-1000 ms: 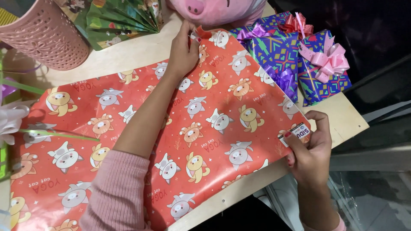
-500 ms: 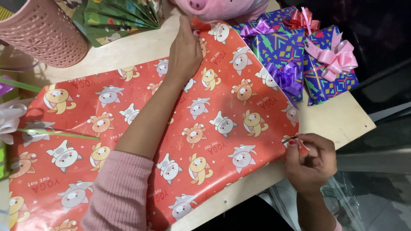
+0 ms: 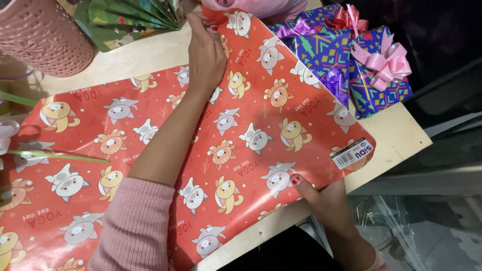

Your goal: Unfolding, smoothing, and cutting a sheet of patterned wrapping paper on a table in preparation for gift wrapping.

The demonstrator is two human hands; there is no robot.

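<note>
Wrapping paper (image 3: 261,125), red and printed with cartoon cats, lies spread over most of the wooden worktop (image 3: 396,135), and both hands rest on it. Left hand (image 3: 206,52) lies flat at the sheet's far edge, palm down with fingers together and stretched out, pressing the paper onto the worktop; its forearm crosses the sheet diagonally, and a pink sleeve (image 3: 133,226) covers the arm near the sheet's near edge. Right hand (image 3: 324,198) sits at the sheet's near right edge, thumb on top of the paper and the other fingers hidden beneath, so it appears to pinch the edge, though the underside cannot be seen. Just right of that hand, at the sheet's rounded right corner, a small white label sticker (image 3: 352,154) is stuck on the paper. Beyond the sheet's far right edge stand two wrapped gift boxes (image 3: 321,50) in blue patterned paper, one with purple bows, the other with a pink bow (image 3: 386,60); the sheet's edge rises against the nearer box. At the sheet's far left stands a pink perforated basket (image 3: 45,37), and beside it lies a green folded paper fan (image 3: 135,20). A thin green ribbon (image 3: 55,155) lies across the sheet's left part.
</note>
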